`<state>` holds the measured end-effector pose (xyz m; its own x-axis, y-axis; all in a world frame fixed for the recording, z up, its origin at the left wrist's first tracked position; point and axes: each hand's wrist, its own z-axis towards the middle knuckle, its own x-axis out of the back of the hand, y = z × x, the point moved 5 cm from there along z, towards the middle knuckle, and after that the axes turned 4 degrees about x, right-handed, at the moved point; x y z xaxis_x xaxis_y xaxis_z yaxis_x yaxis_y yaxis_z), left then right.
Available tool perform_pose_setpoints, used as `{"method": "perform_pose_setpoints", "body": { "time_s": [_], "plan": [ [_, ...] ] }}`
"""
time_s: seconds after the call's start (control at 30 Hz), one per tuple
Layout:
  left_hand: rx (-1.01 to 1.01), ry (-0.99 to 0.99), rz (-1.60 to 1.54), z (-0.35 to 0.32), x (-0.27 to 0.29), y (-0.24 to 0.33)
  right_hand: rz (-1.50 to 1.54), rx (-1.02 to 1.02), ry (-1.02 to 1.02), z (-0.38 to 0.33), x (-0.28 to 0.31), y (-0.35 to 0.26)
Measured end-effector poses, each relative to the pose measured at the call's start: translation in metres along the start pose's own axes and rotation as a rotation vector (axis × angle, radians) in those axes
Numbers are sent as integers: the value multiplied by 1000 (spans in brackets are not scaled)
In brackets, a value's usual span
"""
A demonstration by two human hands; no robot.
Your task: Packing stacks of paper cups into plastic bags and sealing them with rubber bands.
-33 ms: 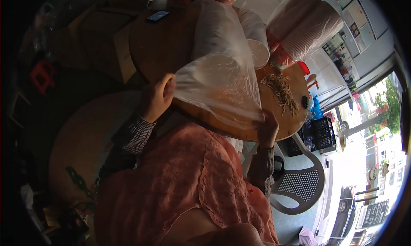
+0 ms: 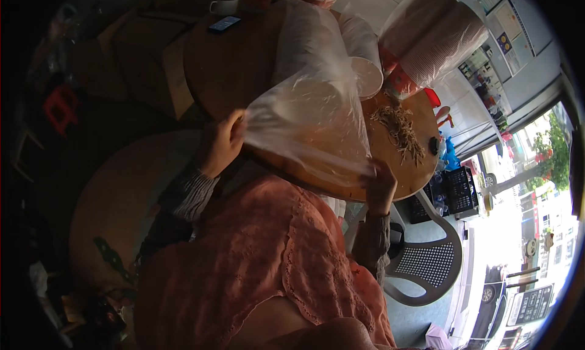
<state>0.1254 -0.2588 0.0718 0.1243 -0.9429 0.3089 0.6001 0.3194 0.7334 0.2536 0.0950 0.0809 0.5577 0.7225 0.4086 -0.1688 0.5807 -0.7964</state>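
A clear plastic bag (image 2: 317, 130) is stretched wide between my two hands at the near edge of a round wooden table (image 2: 231, 63). Its far part covers a long, pale rounded stack (image 2: 308, 42) lying on the table, seemingly cups or bowls. My left hand (image 2: 225, 144) is closed on the bag's left corner. On the opposite corner, my right hand (image 2: 381, 184) grips the edge, its fingertips partly blurred. To the right of the bag lies another plastic-wrapped white stack (image 2: 365, 76), its round end toward me. A loose heap of tan ties or strings (image 2: 399, 130) lies nearest my right hand.
Tall plastic-wrapped stacks of red-and-white bowls (image 2: 436, 42) stand at the far right. A phone (image 2: 224, 24) and a white lidded pot (image 2: 225, 1) are at the far left. A grey chair (image 2: 426, 265) and black crates (image 2: 461, 190) stand right; cardboard boxes (image 2: 149, 63) left.
My left hand has shifted very slightly left and down, drawing the bag's corner with it. The right hand is almost where it was, and the bag's folds have changed a little.
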Motion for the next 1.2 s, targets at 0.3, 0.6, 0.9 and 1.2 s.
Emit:
{"method": "perform_pose_setpoints", "body": {
  "time_s": [0.3, 0.6, 0.9, 1.2],
  "plan": [
    [36, -167, 34, -89, 39, 41, 30, 19, 12, -91, 22, -34],
    [204, -533, -160, -143, 58, 31, -73, -66, -78, -148, 40, -36],
    [-110, -531, -336, -115, 79, 102, -135, 301, 58, -154, 63, -98],
    [-214, -206, 287, -89, 74, 32, -501, 204, 200, -139, 96, 5]
  ]
}}
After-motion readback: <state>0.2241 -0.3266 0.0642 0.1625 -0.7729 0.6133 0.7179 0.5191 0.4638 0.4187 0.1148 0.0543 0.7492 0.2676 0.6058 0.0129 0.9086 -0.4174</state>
